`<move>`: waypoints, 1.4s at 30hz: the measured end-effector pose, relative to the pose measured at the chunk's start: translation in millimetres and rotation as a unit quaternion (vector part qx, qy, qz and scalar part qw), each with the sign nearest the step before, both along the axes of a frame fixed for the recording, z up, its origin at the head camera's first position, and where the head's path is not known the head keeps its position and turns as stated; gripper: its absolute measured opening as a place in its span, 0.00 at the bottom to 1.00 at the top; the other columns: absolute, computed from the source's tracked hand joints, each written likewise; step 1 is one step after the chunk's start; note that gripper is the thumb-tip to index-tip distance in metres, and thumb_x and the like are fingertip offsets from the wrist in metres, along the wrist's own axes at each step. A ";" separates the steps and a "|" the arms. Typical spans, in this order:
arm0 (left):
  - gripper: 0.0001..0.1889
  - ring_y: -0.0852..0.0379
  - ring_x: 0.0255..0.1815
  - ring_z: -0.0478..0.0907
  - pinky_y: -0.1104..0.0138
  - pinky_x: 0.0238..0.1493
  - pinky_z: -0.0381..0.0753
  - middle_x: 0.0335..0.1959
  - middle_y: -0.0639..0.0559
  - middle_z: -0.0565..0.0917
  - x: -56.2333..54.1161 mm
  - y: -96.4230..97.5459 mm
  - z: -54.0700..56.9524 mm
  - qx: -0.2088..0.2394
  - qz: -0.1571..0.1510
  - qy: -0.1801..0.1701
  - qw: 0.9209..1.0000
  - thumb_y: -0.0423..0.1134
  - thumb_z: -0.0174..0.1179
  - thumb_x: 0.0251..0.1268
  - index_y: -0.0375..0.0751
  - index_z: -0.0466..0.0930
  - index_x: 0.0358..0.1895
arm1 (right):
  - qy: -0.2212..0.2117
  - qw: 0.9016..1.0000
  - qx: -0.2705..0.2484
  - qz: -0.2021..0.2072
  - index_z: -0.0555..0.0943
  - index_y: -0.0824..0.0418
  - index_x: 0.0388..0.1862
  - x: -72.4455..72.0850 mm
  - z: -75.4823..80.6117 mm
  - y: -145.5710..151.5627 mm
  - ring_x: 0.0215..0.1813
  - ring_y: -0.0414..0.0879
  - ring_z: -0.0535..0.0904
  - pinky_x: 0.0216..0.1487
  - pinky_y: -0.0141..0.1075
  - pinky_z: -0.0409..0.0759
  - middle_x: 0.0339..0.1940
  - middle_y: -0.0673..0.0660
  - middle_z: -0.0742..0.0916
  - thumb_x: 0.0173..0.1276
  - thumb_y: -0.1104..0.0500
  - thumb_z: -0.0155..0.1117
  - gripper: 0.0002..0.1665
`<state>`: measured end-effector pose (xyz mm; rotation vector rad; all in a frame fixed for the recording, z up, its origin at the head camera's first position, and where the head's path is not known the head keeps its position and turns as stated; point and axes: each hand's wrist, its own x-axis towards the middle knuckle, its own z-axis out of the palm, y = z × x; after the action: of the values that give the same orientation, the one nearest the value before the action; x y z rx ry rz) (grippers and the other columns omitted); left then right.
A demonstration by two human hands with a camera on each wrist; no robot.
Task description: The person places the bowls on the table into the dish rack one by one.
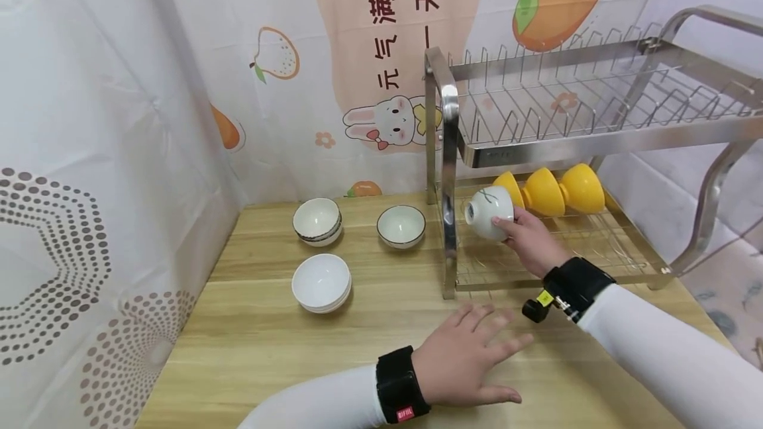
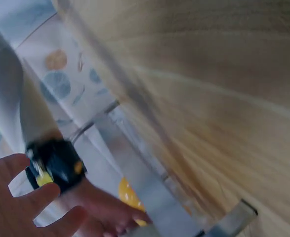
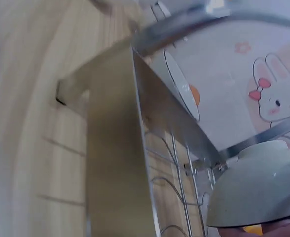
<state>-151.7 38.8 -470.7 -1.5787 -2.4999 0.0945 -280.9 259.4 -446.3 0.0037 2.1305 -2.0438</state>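
Note:
My right hand point(image 1: 535, 241) grips a pale bowl point(image 1: 490, 213) with a dark rim, tipped on its side at the left end of the rack's lower shelf. In the right wrist view the same bowl point(image 3: 263, 185) shows its outside, with fingertips at its rim. Just to the right, several yellow bowls point(image 1: 544, 192) stand on edge in a row. My left hand point(image 1: 467, 356) hovers over the front of the table, fingers spread and straight, holding nothing. Part of the left hand point(image 2: 31, 202) also appears in the left wrist view.
The two-tier metal dish rack point(image 1: 620, 141) has wire slots on its upper shelf. On the wooden table point(image 1: 256, 336) are stacked dark-rimmed bowls point(image 1: 317, 220), stacked white bowls point(image 1: 322, 282) and a single pale green bowl point(image 1: 401, 226) left of the rack's upright.

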 end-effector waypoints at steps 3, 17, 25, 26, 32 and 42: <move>0.42 0.52 0.74 0.57 0.55 0.72 0.59 0.78 0.57 0.56 2.4 4.8 -5.9 -0.013 -0.007 -0.001 1.000 0.78 0.39 0.64 0.66 0.52 0.78 | -0.005 1.000 -0.003 -0.001 0.48 0.69 0.79 -8.6 -2.6 -3.7 0.69 0.51 0.64 0.66 0.39 0.68 0.78 0.67 0.60 0.81 0.52 0.47 0.38; 0.42 0.54 0.75 0.56 0.58 0.73 0.57 0.78 0.59 0.57 1.9 9.9 -10.9 -0.035 -0.020 -0.020 0.999 0.78 0.37 0.64 0.66 0.51 0.79 | -0.001 1.000 -0.006 -0.015 0.48 0.68 0.80 -41.1 -11.7 -12.7 0.74 0.57 0.57 0.75 0.53 0.56 0.79 0.65 0.58 0.81 0.54 0.47 0.37; 0.42 0.54 0.75 0.56 0.57 0.73 0.57 0.77 0.58 0.58 -0.1 7.2 -13.9 -0.026 -0.014 -0.024 0.999 0.78 0.37 0.64 0.66 0.52 0.79 | -0.028 0.998 0.032 -0.036 0.51 0.69 0.78 -60.0 -14.9 -12.9 0.72 0.58 0.58 0.74 0.53 0.57 0.78 0.66 0.60 0.80 0.51 0.48 0.38; 0.42 0.54 0.75 0.56 0.56 0.73 0.57 0.77 0.58 0.58 -0.2 6.7 -14.3 -0.026 -0.012 -0.025 0.999 0.78 0.37 0.64 0.66 0.52 0.79 | -0.032 0.998 0.042 -0.036 0.52 0.69 0.78 -61.5 -15.5 -12.4 0.71 0.58 0.58 0.74 0.53 0.57 0.78 0.66 0.61 0.81 0.51 0.48 0.37; 0.41 0.52 0.75 0.56 0.55 0.73 0.57 0.77 0.58 0.59 -1.0 4.4 -15.9 -0.022 -0.003 -0.027 0.999 0.78 0.37 0.65 0.66 0.53 0.78 | -0.030 0.996 0.075 -0.039 0.54 0.71 0.77 -68.4 -18.1 -15.6 0.70 0.59 0.61 0.73 0.52 0.59 0.76 0.68 0.63 0.81 0.53 0.47 0.35; 0.41 0.53 0.76 0.54 0.56 0.74 0.56 0.77 0.59 0.58 -6.4 3.3 -19.0 -0.025 0.005 -0.045 0.999 0.78 0.35 0.65 0.67 0.52 0.78 | -0.029 0.993 0.113 -0.033 0.54 0.72 0.76 -74.5 -16.8 -22.0 0.72 0.61 0.60 0.74 0.56 0.58 0.75 0.70 0.64 0.82 0.55 0.45 0.33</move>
<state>-158.1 42.0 -489.7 -1.6245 -2.5929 0.0901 -355.4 237.5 -463.2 0.1634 2.3414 -1.8001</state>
